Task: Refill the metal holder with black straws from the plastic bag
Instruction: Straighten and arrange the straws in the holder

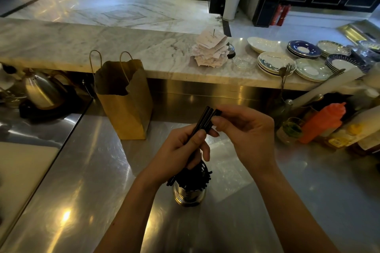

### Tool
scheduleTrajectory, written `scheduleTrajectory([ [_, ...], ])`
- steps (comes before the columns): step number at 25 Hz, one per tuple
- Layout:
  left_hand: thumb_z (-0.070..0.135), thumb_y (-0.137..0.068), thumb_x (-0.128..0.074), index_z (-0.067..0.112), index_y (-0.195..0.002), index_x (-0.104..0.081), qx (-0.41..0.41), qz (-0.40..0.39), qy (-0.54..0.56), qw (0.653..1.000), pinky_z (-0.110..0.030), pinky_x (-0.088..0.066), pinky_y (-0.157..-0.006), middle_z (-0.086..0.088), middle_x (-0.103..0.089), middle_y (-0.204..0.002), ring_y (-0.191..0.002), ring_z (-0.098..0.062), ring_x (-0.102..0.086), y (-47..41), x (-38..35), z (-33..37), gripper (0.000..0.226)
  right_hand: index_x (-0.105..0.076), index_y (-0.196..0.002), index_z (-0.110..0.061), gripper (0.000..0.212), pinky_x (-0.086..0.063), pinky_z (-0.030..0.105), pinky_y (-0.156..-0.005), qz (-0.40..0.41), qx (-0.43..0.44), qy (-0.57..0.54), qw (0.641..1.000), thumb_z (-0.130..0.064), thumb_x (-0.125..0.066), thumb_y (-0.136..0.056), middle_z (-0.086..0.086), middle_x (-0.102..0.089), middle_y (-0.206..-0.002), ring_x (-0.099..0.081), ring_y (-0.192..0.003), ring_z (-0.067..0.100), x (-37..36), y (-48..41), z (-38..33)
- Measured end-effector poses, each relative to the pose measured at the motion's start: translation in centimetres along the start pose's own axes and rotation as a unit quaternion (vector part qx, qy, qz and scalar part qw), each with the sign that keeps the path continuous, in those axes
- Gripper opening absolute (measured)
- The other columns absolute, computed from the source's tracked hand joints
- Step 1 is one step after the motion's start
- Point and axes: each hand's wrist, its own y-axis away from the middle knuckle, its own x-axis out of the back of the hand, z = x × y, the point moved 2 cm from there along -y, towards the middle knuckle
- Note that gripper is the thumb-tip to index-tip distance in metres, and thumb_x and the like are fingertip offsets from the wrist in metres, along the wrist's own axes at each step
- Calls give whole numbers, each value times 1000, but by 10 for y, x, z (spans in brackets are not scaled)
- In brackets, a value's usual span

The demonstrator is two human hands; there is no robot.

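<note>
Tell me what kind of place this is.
Probably a café or restaurant service bar: stacked saucers and a spike of order slips on the marble counter, a call bell beside them.

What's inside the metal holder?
Packed black straws, ends sticking above the rim of the metal holder. The left hand covers some; their lower ends are hidden.

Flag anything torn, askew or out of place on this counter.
The brown paper bag has a ragged, torn top edge on its right side. In the metal holder, some black straws splay sideways over the rim rather than standing upright. No spill is visible.
</note>
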Motion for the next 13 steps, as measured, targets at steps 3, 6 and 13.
scheduleTrajectory([
  [3,36,-97,-43,20,-109,-65,2,-3,-3,1000,-22,-39,-44,-1,-66,-68,-40,-16,-42,1,1,2,29,-70,-101,-18,24,-57,23,-77,20,29,32,999,-15,-73,-77,-6,-73,-95,-72,-87,6,-1,2,2],
  [6,36,-97,-43,18,-109,-64,3,-8,-4,1000,-22,-39,-45,-1,-66,-67,-39,-16,-42,1,2,4,30,-70,-104,-14,26,-59,31,-75,44,77,68,994,-15,-75,-78,-1,-74,-95,-72,-87,10,-1,3,6],
  [13,34,-98,-42,19,-106,-65,9,-23,0,1000,-19,-39,-46,1,-65,-64,-37,-12,-42,1,2,9,29,-68,-102,-12,20,-59,29,-72,57,169,124,976,-16,-69,-83,3,-72,-92,-72,-83,11,1,4,7],
])
